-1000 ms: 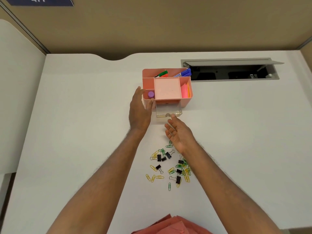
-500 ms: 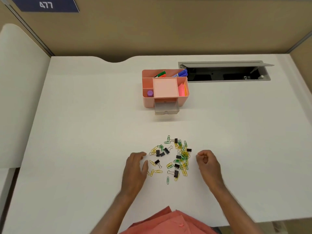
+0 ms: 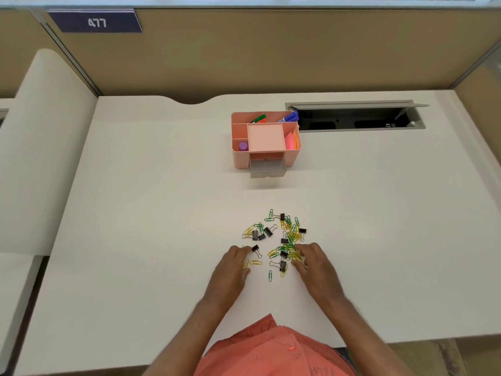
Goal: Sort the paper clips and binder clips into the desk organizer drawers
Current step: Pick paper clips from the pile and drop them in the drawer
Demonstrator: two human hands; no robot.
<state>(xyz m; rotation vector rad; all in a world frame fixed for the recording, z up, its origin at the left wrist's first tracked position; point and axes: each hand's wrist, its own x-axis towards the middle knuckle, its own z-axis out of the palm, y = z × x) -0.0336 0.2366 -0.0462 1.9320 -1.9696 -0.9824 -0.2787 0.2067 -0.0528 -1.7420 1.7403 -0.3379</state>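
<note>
A pink desk organizer stands at the back middle of the white desk, with a clear drawer pulled out at its front. A scatter of green and yellow paper clips and black binder clips lies nearer to me. My left hand rests on the desk at the pile's left edge, fingertips touching a black binder clip. My right hand lies on the pile's right edge, fingers spread over yellow clips. Whether either hand grips a clip is hidden.
The organizer's top holds markers, a purple cap and pink sticky notes. An open cable hatch is set in the desk behind right. Beige partition walls close off the back and right.
Both hands have drawn back from the organizer to the clip pile. In the last half second they closed in from each side, and the right fist opened over the clips.
</note>
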